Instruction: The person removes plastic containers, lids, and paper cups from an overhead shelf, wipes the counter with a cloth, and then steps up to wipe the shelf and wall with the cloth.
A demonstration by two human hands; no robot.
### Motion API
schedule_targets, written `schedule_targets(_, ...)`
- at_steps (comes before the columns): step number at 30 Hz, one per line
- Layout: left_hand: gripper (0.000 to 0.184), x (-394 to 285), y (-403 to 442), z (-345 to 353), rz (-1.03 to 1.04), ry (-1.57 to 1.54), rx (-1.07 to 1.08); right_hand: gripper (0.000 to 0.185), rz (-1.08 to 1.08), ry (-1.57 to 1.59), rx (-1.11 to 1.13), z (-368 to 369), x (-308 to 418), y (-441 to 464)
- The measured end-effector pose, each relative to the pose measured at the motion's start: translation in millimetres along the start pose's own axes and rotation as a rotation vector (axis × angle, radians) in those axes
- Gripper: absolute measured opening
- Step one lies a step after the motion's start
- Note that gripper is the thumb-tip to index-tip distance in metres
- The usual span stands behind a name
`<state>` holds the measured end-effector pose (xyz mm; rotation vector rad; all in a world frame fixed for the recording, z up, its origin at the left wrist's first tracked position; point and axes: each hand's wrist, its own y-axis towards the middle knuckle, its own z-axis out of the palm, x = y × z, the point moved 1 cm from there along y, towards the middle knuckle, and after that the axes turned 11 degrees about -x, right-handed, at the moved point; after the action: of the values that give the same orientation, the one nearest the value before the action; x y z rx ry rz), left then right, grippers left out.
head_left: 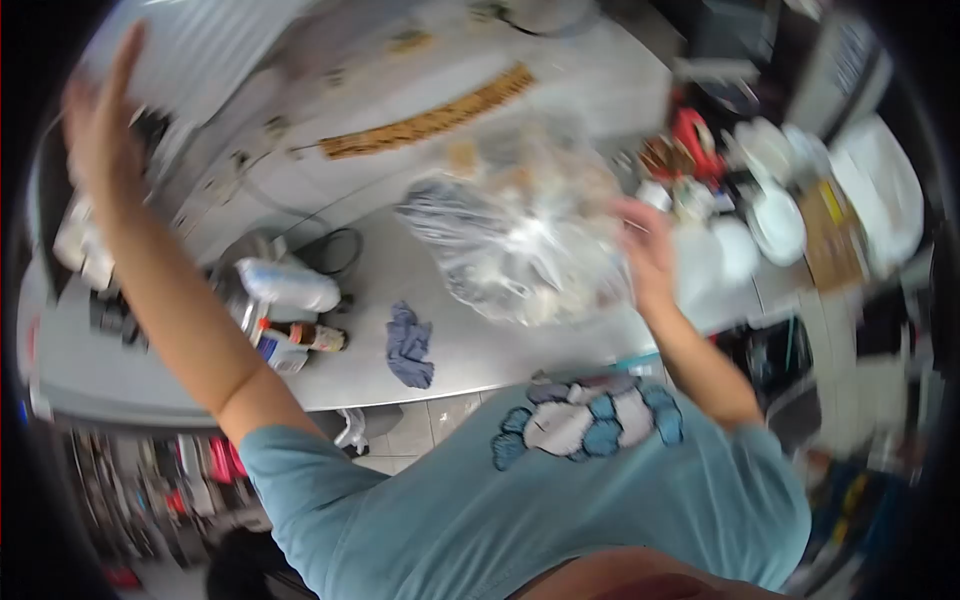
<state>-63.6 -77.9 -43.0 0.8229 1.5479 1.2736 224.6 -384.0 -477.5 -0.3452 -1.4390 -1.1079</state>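
My left hand (105, 140) is raised at the upper left, beside a ridged whitish panel (190, 50). Its fingers are stretched out and hold nothing. My right hand (648, 250) is at the right side of a large clear plastic bag (530, 240) on the metal counter. The fingers overlap the edge of the bag, but blur hides whether they grip it. What the bag contains is unclear. A crumpled grey-blue cloth (408, 345) lies on the counter between my arms.
Left of the cloth are a sauce bottle (315, 335) and a white plastic-wrapped pack (290, 285). White bowls (775, 222), a red item (698, 140) and a cardboard box (835, 240) crowd the right end. A brown patterned strip (430, 115) is on the wall.
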Motion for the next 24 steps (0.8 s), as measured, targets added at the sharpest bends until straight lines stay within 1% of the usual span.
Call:
schedule_targets(1,0.063,11,-7,-5,0.347,0.212,0.210,0.054,0.060,0.221,0.267,33,9,12)
schedule_targets(2,0.056,21,-15,-10,0.727,0.344,0.354,0.071,0.106,0.385,0.453,66,43,25)
schedule_targets(3,0.055,-13,-53,2,0.593,0.138,0.235,0.078,0.046,0.479,0.523,95,52,36)
schedule_targets(4,0.057,-52,-89,10,0.453,-0.047,0.110,0.089,0.063,0.615,0.513,118,67,45)
schedule_targets(6,0.065,-98,-156,24,0.331,-0.259,-0.047,0.090,0.186,1.037,0.425,140,81,55)
schedule_targets(7,0.072,-111,-191,29,0.374,-0.275,-0.021,0.090,0.173,1.023,0.403,131,89,52)
schedule_targets(9,0.085,-135,-256,43,0.446,-0.298,0.040,0.083,0.190,1.087,0.097,110,100,44)
schedule_targets(10,0.090,-146,-286,51,0.473,-0.306,0.074,0.071,0.216,1.063,0.016,92,84,41)
schedule_targets(11,0.091,-153,-319,62,0.458,-0.332,0.062,0.068,0.205,0.998,-0.022,67,71,36)
schedule_targets(12,0.094,-163,-349,67,0.346,-0.415,0.201,0.065,0.196,0.930,-0.062,38,58,30)
schedule_targets(13,0.097,-171,-372,74,0.277,-0.512,0.342,0.063,0.245,0.874,-0.144,7,39,24)
schedule_targets(14,0.100,-179,-395,82,0.193,-0.599,0.477,0.061,0.307,0.911,-0.209,-25,33,17)
schedule_targets(15,0.104,-187,-411,91,0.150,-0.696,0.612,0.063,0.370,0.879,-0.259,-59,15,7)
schedule_targets(16,0.104,-196,-424,100,0.148,-0.709,0.607,0.065,0.445,0.884,-0.356,-89,11,-5)
schedule_targets(17,0.098,-204,-434,110,0.003,-0.876,0.709,0.064,0.452,0.807,-0.479,-118,6,-13)
schedule_targets(18,0.092,-212,-442,120,-0.141,-1.040,0.809,0.064,0.343,0.750,-0.556,-152,-9,-20)
schedule_targets(19,0.092,-218,-445,128,-0.136,-1.052,0.804,0.063,0.301,0.727,-0.666,-181,-10,-23)
schedule_targets(20,0.084,-223,-449,135,-0.170,-1.022,0.882,0.060,0.313,0.669,-0.758,-219,-23,-27)
schedule_targets(21,0.076,-229,-452,140,-0.207,-0.988,0.962,0.059,0.261,0.629,-0.841,-257,-42,-27)
schedule_targets(22,0.061,-237,-454,146,-0.269,-0.995,0.956,0.057,0.205,0.562,-0.885,-296,-63,-27)
schedule_targets(23,0.061,-240,-458,151,-0.268,-0.998,0.950,0.057,0.200,0.560,-0.881,-336,-90,-26)
schedule_targets(24,0.058,-241,-466,155,-0.319,-1.008,1.019,0.056,0.178,0.504,-0.959,-375,-117,-23)
